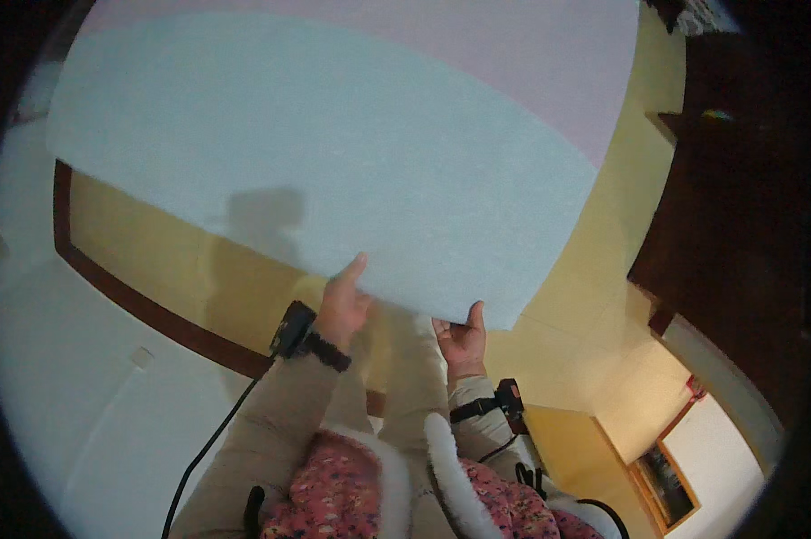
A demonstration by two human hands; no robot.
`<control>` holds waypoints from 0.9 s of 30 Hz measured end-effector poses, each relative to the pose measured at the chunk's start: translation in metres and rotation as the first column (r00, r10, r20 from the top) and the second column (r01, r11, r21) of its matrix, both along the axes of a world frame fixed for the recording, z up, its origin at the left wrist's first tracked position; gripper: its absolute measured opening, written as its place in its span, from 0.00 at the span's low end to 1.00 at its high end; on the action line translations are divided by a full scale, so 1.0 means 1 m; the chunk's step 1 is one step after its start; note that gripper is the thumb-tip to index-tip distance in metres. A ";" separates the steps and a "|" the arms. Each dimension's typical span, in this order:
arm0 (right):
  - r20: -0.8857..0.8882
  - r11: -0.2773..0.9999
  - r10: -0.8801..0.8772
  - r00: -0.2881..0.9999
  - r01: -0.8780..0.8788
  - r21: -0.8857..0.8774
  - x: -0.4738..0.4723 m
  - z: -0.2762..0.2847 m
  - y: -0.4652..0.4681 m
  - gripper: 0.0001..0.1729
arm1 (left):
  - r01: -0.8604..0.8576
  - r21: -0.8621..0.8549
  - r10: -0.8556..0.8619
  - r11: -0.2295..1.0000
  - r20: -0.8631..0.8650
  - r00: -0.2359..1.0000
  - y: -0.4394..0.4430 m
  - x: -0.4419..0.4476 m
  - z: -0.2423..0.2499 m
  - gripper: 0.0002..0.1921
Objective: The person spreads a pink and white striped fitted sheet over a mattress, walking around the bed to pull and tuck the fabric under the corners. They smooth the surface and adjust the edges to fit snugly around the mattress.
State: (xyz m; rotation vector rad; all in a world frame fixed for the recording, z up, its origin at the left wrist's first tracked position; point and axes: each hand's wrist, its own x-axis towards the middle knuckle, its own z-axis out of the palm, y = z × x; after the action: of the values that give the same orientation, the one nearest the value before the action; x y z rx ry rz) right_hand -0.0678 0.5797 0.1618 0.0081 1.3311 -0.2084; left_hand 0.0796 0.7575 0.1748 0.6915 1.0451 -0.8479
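Note:
A large flat rug or mat [378, 148] spreads out before me, pale blue near me with a curved pinkish area beyond. My left hand [342, 306] pinches its near edge, thumb on top and fingers mostly beneath. Close to the near right corner, my right hand [464, 345] holds the same edge with the thumb over it and the fingers curled at the rim. Its far side runs out of the picture. A small black device [293, 329] is strapped to my left wrist, and another device [510, 399] to my right forearm.
Yellowish floor tiles [567, 290] show around the rug. At left, a dark brown baseboard [156, 330] runs along a white wall [75, 377]. Dark brown furniture [729, 222] stands at right. A yellow door-like panel [567, 438] is at lower right. A black cable [206, 451] hangs along my left arm.

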 end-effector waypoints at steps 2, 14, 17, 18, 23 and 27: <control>0.052 0.999 -0.016 0.999 0.018 -0.033 0.018 0.009 0.000 0.25 | 0.176 0.080 -0.185 0.981 0.122 0.975 0.005 0.016 0.012 0.26; -0.072 0.997 -0.054 0.996 0.057 0.046 0.050 0.046 -0.014 0.24 | 0.205 0.172 -0.263 0.964 0.472 0.841 0.018 0.047 0.022 0.18; -0.022 0.996 -0.051 0.998 0.052 0.067 0.051 0.039 -0.017 0.26 | 0.006 -0.163 0.035 0.987 0.246 0.969 0.015 0.060 0.025 0.18; -0.039 0.995 -0.071 0.997 0.073 0.063 0.054 0.038 -0.018 0.26 | -0.001 -0.145 0.037 0.989 0.246 0.969 0.015 0.069 0.029 0.18; 0.021 0.997 0.073 0.997 -0.073 -0.018 0.038 0.017 -0.015 0.27 | 0.025 -0.166 0.013 0.986 0.227 0.974 0.014 0.074 0.027 0.21; 0.045 0.972 0.232 0.972 -0.229 -0.055 0.013 0.006 -0.020 0.31 | 0.194 -0.074 -0.174 0.978 0.217 0.961 0.014 0.063 0.021 0.21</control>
State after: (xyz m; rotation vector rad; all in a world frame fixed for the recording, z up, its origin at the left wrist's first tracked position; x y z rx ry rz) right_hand -0.0544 0.5596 0.1675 -0.1814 1.2642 -0.0428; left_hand 0.1429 0.7713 0.1960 0.7881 0.7543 -0.9566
